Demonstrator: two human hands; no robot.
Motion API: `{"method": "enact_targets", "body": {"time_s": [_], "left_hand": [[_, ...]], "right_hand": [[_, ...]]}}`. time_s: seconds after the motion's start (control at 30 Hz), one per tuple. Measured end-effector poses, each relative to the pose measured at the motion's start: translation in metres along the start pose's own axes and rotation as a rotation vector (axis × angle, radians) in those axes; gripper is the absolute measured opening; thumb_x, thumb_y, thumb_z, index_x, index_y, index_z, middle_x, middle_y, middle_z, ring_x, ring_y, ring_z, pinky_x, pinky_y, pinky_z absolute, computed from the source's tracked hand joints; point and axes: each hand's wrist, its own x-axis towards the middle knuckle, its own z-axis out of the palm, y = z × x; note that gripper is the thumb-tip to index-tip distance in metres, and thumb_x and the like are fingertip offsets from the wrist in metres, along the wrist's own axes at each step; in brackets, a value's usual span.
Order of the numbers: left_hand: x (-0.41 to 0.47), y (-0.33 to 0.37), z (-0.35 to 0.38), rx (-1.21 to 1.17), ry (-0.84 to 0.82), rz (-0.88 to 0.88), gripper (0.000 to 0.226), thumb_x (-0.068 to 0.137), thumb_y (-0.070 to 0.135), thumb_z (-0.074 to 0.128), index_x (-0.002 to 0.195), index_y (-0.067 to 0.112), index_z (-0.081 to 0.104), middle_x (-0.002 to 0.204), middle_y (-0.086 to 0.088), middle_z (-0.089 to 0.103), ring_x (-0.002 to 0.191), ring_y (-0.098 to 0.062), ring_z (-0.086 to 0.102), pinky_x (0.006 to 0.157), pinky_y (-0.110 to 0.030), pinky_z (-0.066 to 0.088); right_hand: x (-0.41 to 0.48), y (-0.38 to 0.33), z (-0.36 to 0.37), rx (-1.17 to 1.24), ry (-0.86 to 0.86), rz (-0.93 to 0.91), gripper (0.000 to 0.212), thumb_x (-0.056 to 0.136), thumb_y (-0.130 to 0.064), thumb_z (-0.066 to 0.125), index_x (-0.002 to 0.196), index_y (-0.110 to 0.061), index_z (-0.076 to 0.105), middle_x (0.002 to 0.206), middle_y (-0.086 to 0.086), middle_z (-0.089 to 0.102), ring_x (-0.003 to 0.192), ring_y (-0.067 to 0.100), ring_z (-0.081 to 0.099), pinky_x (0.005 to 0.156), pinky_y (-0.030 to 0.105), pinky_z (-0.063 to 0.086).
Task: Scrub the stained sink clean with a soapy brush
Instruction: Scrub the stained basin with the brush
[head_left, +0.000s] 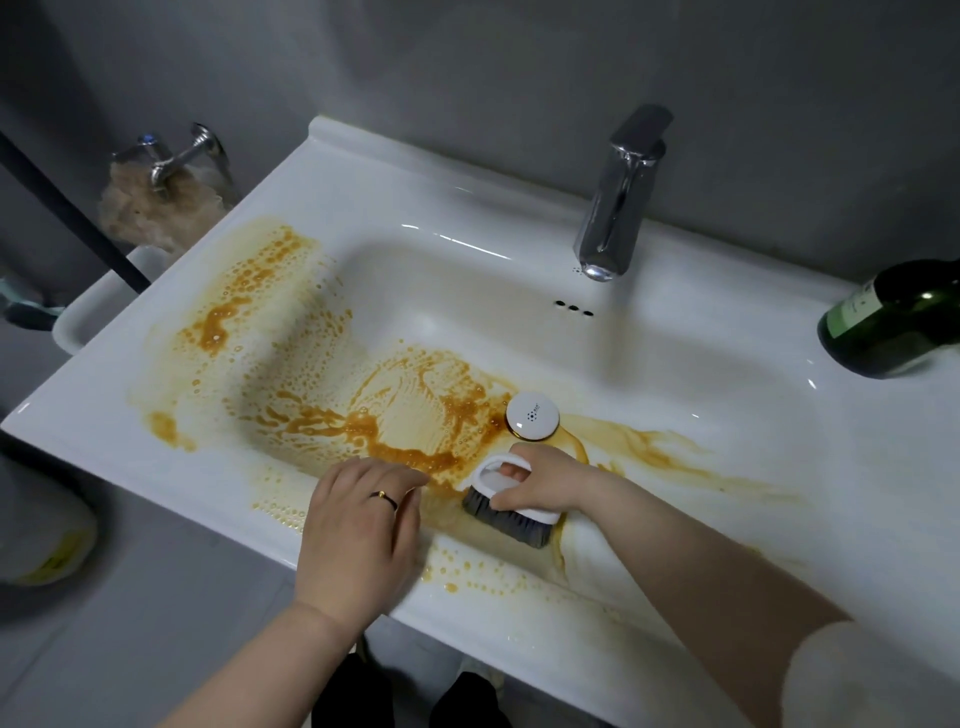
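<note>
One wide-angle head-worn camera looks forward and down from close above the sink (675, 364), with the tap (618, 208) and wall (467, 62) at the top.

Grey wall (415, 62) behind; grey floor (171, 597) lwr left; dim light.

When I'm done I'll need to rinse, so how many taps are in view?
2. A chrome faucet stands on the sink's back ledge; a wall tap sticks out past its left end. None seems hidden.
</note>
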Motion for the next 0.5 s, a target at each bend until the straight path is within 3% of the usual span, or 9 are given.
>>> {"method": "enact_targets", "body": {"time_s": [0.13,0.3,0.37,0.5], "left_hand": [[-0.001,0.0,0.0,-0.007,0.0,-0.008,0.033,0.082,0.022,0.039,0.078,0.009,0.069,0.076,-0.003,0.068,0.084,-0.015,0.045,0.08,-0.027,0.031],[-0.002,-0.002,0.002,0.001,-0.015,-0.017,0.035,0.083,0.022,0.038,0.079,0.008,0.069,0.077,-0.004,0.068,0.085,-0.015,0.045,0.08,-0.027,0.031],[-0.002,-0.001,0.002,-0.001,-0.016,-0.017,0.035,0.083,0.023,0.037,0.079,0.008,0.069,0.077,-0.005,0.068,0.085,-0.014,0.045,0.08,-0.027,0.031],[-0.001,0.0,0.001,-0.01,-0.006,-0.022,0.035,0.083,0.023,0.038,0.079,0.007,0.069,0.076,-0.006,0.068,0.084,-0.015,0.045,0.078,-0.027,0.031]], "right_hand": [[-0.014,0.006,-0.011,-0.027,-0.136,-0.004,0.026,0.079,-0.037,0.069,0.094,-0.025,0.051,0.099,-0.006,0.052,0.093,0.012,0.052,0.083,0.026,0.042],[-0.014,0.013,-0.004,-0.006,-0.014,0.044,0.031,0.081,-0.033,0.068,0.098,-0.013,0.051,0.102,0.004,0.053,0.094,0.018,0.052,0.082,0.029,0.041],[-0.017,0.008,-0.009,-0.042,-0.057,0.029,0.035,0.081,-0.033,0.068,0.101,-0.008,0.055,0.104,0.01,0.056,0.1,0.024,0.056,0.085,0.032,0.044],[-0.029,0.016,-0.018,-0.047,-0.173,0.011,0.027,0.082,-0.032,0.067,0.102,-0.02,0.053,0.09,-0.011,0.051,0.094,0.012,0.051,0.08,0.023,0.041]]}}
